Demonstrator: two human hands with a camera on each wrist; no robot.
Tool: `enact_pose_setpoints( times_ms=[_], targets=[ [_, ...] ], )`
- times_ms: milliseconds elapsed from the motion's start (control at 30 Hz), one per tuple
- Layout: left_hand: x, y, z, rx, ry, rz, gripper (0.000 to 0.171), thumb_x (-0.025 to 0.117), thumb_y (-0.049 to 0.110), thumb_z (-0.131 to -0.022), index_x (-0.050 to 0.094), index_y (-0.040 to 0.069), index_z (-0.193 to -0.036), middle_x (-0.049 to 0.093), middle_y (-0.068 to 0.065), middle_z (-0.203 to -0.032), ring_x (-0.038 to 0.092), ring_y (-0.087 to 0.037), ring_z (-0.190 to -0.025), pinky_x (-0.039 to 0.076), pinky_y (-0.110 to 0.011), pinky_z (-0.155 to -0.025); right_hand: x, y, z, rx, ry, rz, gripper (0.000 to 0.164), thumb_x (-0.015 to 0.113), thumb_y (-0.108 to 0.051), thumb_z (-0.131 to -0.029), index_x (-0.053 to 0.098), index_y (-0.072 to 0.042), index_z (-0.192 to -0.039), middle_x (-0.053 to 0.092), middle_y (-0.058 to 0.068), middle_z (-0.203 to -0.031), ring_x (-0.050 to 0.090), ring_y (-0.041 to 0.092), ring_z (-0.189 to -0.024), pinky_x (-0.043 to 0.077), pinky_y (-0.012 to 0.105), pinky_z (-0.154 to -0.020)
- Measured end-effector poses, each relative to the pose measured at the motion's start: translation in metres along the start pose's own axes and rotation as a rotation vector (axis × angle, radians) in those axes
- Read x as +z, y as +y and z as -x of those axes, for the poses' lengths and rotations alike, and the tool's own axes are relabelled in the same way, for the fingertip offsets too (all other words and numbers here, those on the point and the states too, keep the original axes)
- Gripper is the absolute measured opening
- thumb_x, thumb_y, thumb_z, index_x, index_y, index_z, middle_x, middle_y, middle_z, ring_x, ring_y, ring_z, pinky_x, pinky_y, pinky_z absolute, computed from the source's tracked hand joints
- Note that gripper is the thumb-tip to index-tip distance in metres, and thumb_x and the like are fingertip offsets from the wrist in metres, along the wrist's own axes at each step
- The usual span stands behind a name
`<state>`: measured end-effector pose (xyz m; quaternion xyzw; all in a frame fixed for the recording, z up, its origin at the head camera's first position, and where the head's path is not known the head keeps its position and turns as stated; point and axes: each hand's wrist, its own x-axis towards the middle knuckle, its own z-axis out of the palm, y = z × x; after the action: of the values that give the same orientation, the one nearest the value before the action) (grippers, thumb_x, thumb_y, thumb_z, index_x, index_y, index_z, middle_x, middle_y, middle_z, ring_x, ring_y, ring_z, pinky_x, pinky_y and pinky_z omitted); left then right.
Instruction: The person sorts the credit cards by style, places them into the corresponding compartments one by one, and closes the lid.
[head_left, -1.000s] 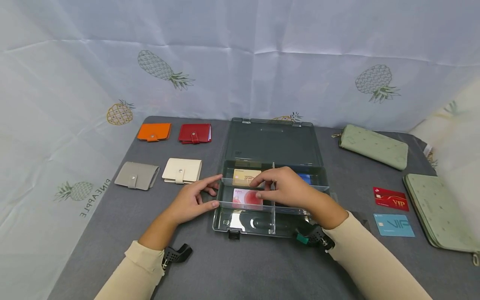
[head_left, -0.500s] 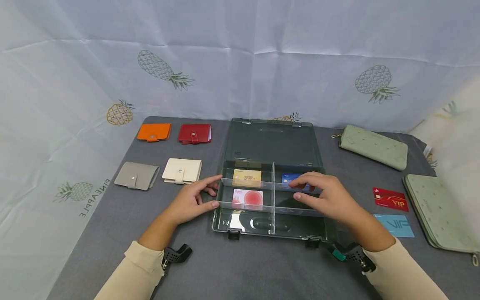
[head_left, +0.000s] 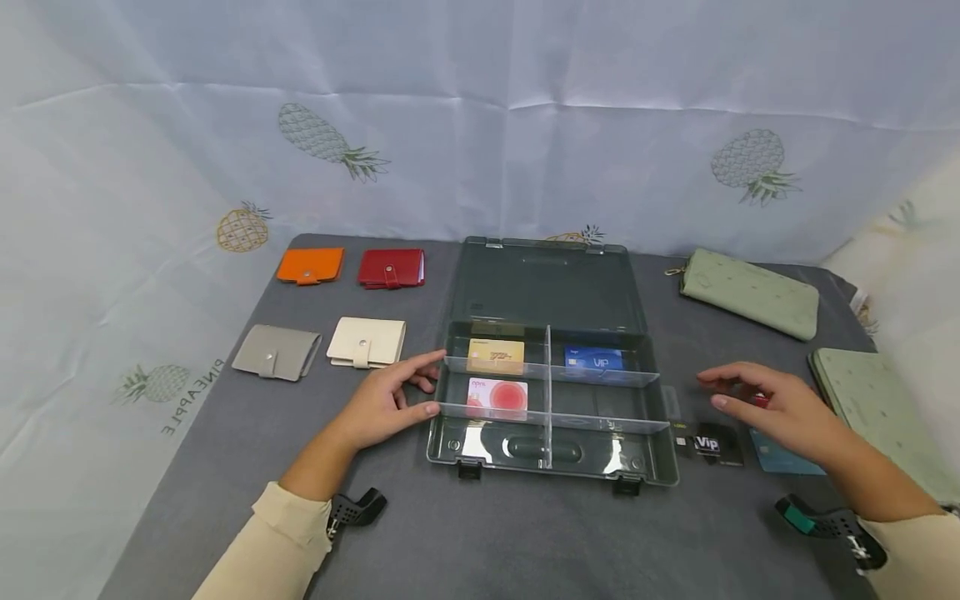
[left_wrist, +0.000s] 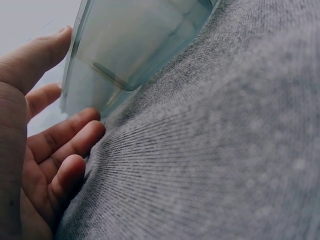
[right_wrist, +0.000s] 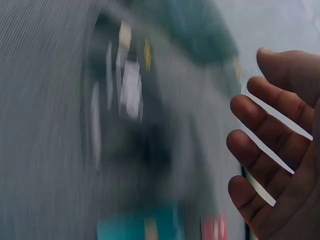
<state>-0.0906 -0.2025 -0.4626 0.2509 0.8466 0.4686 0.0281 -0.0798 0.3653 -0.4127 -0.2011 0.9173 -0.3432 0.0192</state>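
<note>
A dark clear divided box (head_left: 603, 402) lies with its lid (head_left: 547, 283) raised back. My left hand (head_left: 386, 404) rests at its left side, thumb and fingertips against the wall, fingers relaxed. Inside are a gold card (head_left: 496, 357) at back left, a pink card (head_left: 497, 398) in the middle left compartment and a blue VIP card (head_left: 593, 363) at back right. To the box's right, my right hand (head_left: 776, 412) hovers with loosely bent fingers and nothing held. Under it a red card (head_left: 761, 401) is mostly hidden, and a light blue card (head_left: 783, 458) partly so. A black Vip card (head_left: 708, 444) lies nearby.
Orange (head_left: 309, 265), red (head_left: 391, 267), grey (head_left: 276, 351) and cream (head_left: 366, 341) small wallets lie left of the box. At the right are two long green wallets, one farther back (head_left: 750, 292) and one nearer (head_left: 881, 421). A patterned curtain (head_left: 525, 167) hangs behind.
My right hand has left the box, moving from above the middle left compartment rightward to over the loose cards. This uncovers the blue card and the black card. My left hand stays put.
</note>
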Motion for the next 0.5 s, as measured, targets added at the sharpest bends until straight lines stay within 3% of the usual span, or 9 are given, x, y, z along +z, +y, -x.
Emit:
enact_pose_setpoints(
  times_ms=[100,400,500],
  targets=[
    [0.001,0.0,0.0,0.004,-0.004,-0.006,0.068,0.084,0.019,-0.092,0.057,0.01,-0.154,0.072,-0.007,-0.125,0.069,-0.019,-0.101,0.055,-0.027,-0.063,-0.015,0.022,0.016,0.026,-0.037,0.025,0.038,0.076,-0.003,-0.098,0.071,-0.011,-0.134,0.069,-0.018,-0.123,0.062,-0.006,-0.103,0.049,0.013,-0.076],
    [0.0,0.002,0.0,0.001,0.006,-0.002,0.068,0.084,0.019,-0.092,0.057,0.011,-0.154,0.072,-0.007,-0.125,0.069,-0.019,-0.101,0.055,-0.027,-0.063,-0.051,0.056,0.027,0.097,-0.096,0.133,0.053,0.082,0.003,-0.09,0.062,0.001,-0.139,0.066,-0.014,-0.109,0.059,0.007,-0.071,0.047,0.025,-0.058],
    [0.0,0.003,0.0,0.001,0.003,-0.005,0.068,0.084,0.02,-0.092,0.057,0.012,-0.154,0.072,-0.006,-0.125,0.069,-0.019,-0.101,0.055,-0.027,-0.063,-0.053,0.062,0.025,0.091,-0.126,0.2,0.06,0.086,0.005,-0.084,0.061,0.004,-0.139,0.071,0.004,-0.115,0.057,0.004,-0.069,0.049,0.025,-0.059]
  ],
)
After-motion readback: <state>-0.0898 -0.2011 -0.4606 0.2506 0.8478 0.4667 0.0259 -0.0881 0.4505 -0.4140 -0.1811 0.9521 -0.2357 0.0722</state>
